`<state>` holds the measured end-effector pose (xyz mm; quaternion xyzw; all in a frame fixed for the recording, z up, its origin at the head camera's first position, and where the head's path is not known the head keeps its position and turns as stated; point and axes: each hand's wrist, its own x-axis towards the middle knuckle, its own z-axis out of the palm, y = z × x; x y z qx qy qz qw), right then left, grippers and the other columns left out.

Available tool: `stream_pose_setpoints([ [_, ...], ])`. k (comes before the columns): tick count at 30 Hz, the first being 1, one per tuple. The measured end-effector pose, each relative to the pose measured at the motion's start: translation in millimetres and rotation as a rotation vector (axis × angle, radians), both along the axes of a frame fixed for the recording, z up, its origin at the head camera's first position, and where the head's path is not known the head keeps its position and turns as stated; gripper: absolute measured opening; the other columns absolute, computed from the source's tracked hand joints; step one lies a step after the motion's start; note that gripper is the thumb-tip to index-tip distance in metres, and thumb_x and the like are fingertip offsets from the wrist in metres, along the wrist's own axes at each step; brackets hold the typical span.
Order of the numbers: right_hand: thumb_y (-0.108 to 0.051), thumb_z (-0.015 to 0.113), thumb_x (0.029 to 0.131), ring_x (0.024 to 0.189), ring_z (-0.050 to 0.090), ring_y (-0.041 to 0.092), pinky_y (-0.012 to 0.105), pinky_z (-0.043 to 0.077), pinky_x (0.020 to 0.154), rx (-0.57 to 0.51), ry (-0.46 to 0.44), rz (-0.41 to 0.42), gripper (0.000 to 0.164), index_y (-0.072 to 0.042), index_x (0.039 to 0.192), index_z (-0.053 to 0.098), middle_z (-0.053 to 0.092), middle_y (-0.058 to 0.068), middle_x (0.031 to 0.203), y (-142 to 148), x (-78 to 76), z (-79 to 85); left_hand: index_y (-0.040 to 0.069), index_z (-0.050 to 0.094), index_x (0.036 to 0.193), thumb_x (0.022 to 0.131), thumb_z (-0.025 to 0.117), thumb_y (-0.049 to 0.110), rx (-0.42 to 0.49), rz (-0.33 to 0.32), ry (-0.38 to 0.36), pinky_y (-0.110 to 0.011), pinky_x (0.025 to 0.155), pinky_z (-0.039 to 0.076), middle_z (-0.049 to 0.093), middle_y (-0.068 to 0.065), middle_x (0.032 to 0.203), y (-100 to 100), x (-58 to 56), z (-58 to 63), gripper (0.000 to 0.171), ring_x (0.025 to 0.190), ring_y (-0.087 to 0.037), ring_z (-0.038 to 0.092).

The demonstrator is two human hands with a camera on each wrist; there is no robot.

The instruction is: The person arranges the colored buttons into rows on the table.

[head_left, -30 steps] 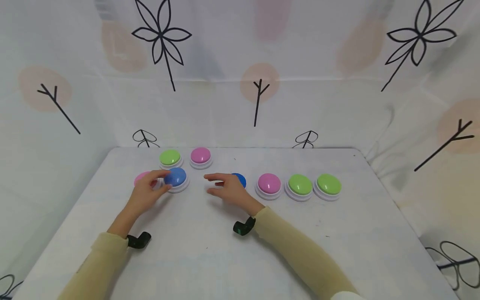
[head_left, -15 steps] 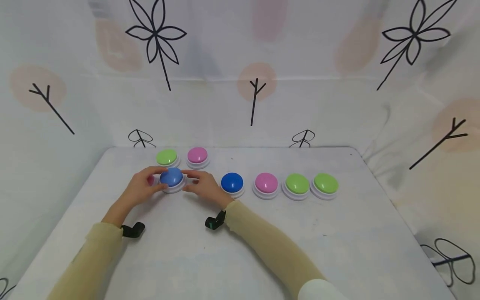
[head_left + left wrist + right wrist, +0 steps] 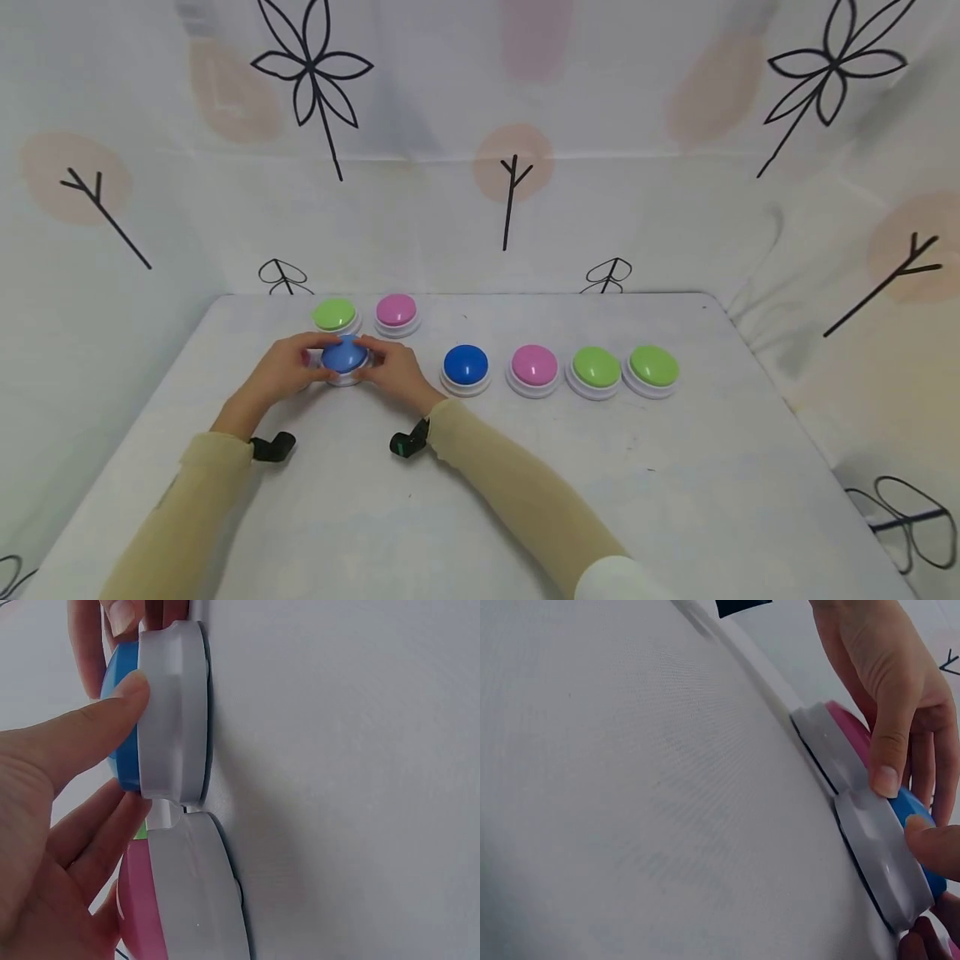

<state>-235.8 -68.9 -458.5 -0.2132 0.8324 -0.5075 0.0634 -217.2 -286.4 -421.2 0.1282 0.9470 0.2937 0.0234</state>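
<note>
A push button with a blue dome (image 3: pixel 344 355) and a white round base sits on the table at left, held from both sides. My left hand (image 3: pixel 279 371) grips its left side, thumb at the near edge and fingers at the far edge. Opposite, my right hand (image 3: pixel 397 375) holds the right side the same way. The left thumb (image 3: pixel 112 712) lies across the dome's edge in the left wrist view. Behind the left hand is a pink button (image 3: pixel 142 900), mostly hidden in the head view; its base stands beside the blue button's base.
A green button (image 3: pixel 333 314) and a pink button (image 3: pixel 396 310) stand just behind. To the right runs a row: another blue button (image 3: pixel 465 365), a pink one (image 3: pixel 534 365) and two green ones (image 3: pixel 596 367). Patterned cloth (image 3: pixel 420 225) surrounds the white table (image 3: pixel 480 500).
My right hand has moved left, from in front of the other blue button to the held blue button, and its fingers now close on it. The left hand stays at that button.
</note>
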Motion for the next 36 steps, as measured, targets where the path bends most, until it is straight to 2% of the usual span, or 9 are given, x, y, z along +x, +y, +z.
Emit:
stream_pose_setpoints([
  [2, -0.018, 0.078, 0.088, 0.118, 0.056, 0.013, 0.025, 0.045, 0.098, 0.009, 0.012, -0.012, 0.052, -0.020, 0.137, 0.062, 0.055, -0.002, 0.144, -1.0, 0.4, -2.3, 0.010, 0.062, 0.135, 0.083, 0.083, 0.018, -0.013, 0.010, 0.002, -0.048, 0.086, 0.046, 0.057, -0.023, 0.135, 0.7, 0.7, -0.8, 0.057, 0.100, -0.035, 0.053],
  [5, -0.018, 0.078, 0.088, 0.123, 0.053, 0.009, 0.024, 0.043, 0.101, 0.011, 0.037, -0.018, 0.052, -0.021, 0.138, 0.062, 0.055, -0.005, 0.144, -2.7, 1.2, -6.9, 0.011, 0.062, 0.135, 0.082, 0.083, 0.018, -0.033, 0.025, 0.007, -0.046, 0.082, 0.044, 0.058, -0.021, 0.132, 1.2, 3.6, -0.5, 0.057, 0.095, -0.033, 0.052],
  [8, -0.018, 0.077, 0.088, 0.135, 0.045, 0.009, 0.025, 0.037, 0.109, 0.004, 0.048, -0.013, 0.052, -0.021, 0.138, 0.061, 0.054, -0.006, 0.144, -3.4, 1.7, -10.3, 0.012, 0.063, 0.134, 0.081, 0.084, 0.019, -0.045, 0.040, 0.015, -0.043, 0.078, 0.042, 0.061, -0.019, 0.122, 1.5, 6.6, -1.1, 0.057, 0.089, -0.031, 0.050],
  [14, -0.019, 0.077, 0.089, 0.138, 0.043, 0.014, 0.028, 0.031, 0.113, -0.002, 0.061, -0.022, 0.051, -0.021, 0.137, 0.062, 0.054, -0.004, 0.143, -1.2, 2.2, -10.6, 0.014, 0.064, 0.134, 0.081, 0.085, 0.024, -0.072, 0.053, 0.021, -0.037, 0.069, 0.037, 0.059, -0.012, 0.095, 3.8, 5.6, -3.5, 0.058, 0.083, -0.027, 0.047],
  [19, -0.022, 0.076, 0.090, 0.138, 0.042, 0.015, 0.029, 0.031, 0.114, 0.007, 0.056, -0.022, 0.050, -0.022, 0.138, 0.062, 0.053, -0.005, 0.144, -0.5, 3.0, -9.7, 0.015, 0.064, 0.134, 0.081, 0.085, 0.026, -0.103, 0.055, 0.015, -0.037, 0.066, 0.036, 0.055, -0.010, 0.084, 4.5, 3.9, -2.7, 0.058, 0.081, -0.027, 0.047],
  [23, -0.025, 0.074, 0.092, 0.138, 0.043, 0.014, 0.029, 0.033, 0.113, -0.006, 0.058, -0.025, 0.048, -0.022, 0.138, 0.062, 0.054, -0.005, 0.143, -1.4, 2.8, -10.2, 0.015, 0.064, 0.134, 0.081, 0.084, 0.024, -0.099, 0.056, 0.021, -0.037, 0.067, 0.037, 0.055, -0.010, 0.085, 4.5, 3.7, -1.5, 0.057, 0.080, -0.027, 0.047],
  [31, -0.026, 0.075, 0.091, 0.135, 0.047, 0.016, 0.025, 0.038, 0.109, -0.025, 0.132, -0.050, 0.046, -0.018, 0.135, 0.064, 0.057, 0.000, 0.139, -2.6, 2.0, -12.1, 0.013, 0.066, 0.131, 0.080, 0.085, 0.023, -0.092, 0.022, 0.066, -0.036, 0.065, 0.035, 0.056, -0.008, 0.079, 7.1, 3.6, 0.5, 0.055, 0.074, -0.025, 0.047],
  [33, -0.025, 0.075, 0.091, 0.134, 0.048, 0.015, 0.024, 0.037, 0.108, -0.030, 0.137, -0.047, 0.045, -0.017, 0.134, 0.065, 0.058, 0.001, 0.138, -1.6, 2.7, -11.8, 0.014, 0.066, 0.131, 0.080, 0.085, 0.024, -0.102, 0.018, 0.067, -0.036, 0.066, 0.036, 0.060, -0.011, 0.085, 7.7, 3.9, 1.0, 0.055, 0.075, -0.025, 0.048],
  [36, -0.024, 0.075, 0.090, 0.134, 0.048, 0.015, 0.024, 0.038, 0.108, -0.035, 0.136, -0.043, 0.045, -0.016, 0.133, 0.065, 0.058, 0.001, 0.138, 2.1, 4.4, -10.1, 0.014, 0.066, 0.131, 0.081, 0.085, 0.025, -0.102, 0.010, 0.051, -0.042, 0.073, 0.042, 0.066, -0.017, 0.107, 9.4, 4.8, 1.7, 0.055, 0.083, -0.029, 0.052],
])
